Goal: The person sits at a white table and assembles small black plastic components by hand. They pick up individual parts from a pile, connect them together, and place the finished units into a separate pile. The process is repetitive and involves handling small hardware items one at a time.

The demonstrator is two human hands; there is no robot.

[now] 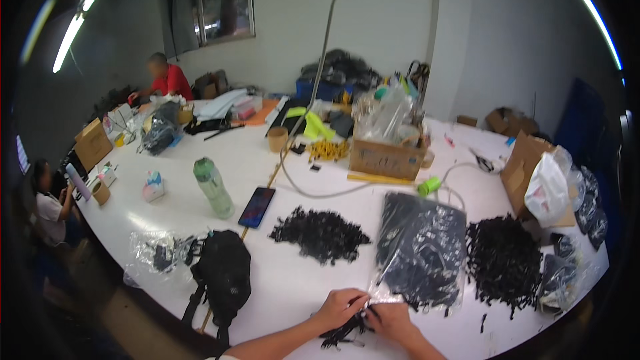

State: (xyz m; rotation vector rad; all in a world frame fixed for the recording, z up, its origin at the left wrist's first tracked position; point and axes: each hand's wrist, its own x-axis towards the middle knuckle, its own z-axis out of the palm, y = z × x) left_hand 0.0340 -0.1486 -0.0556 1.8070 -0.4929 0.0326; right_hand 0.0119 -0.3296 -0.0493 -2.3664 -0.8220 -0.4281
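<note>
My left hand (pixel 341 308) and my right hand (pixel 393 321) meet at the near edge of the table, fingers pinched close together. What they pinch is too small and covered to make out; a shiny clear edge shows by the fingertips. Just under them lies a small bunch of black strap-like pieces (pixel 341 339). Beyond my right hand is a clear plastic bag (pixel 421 247) with dark flat contents. To its left spreads a pile of small black pieces (pixel 321 235), and to its right a larger black pile (pixel 505 261).
A black backpack (pixel 227 272), a phone (pixel 257 207) and a green bottle (pixel 213 188) stand or lie to the left. Farther back is a full cardboard box (pixel 383 160), with a cable (pixel 320 195) running before it. Two people sit across the left side.
</note>
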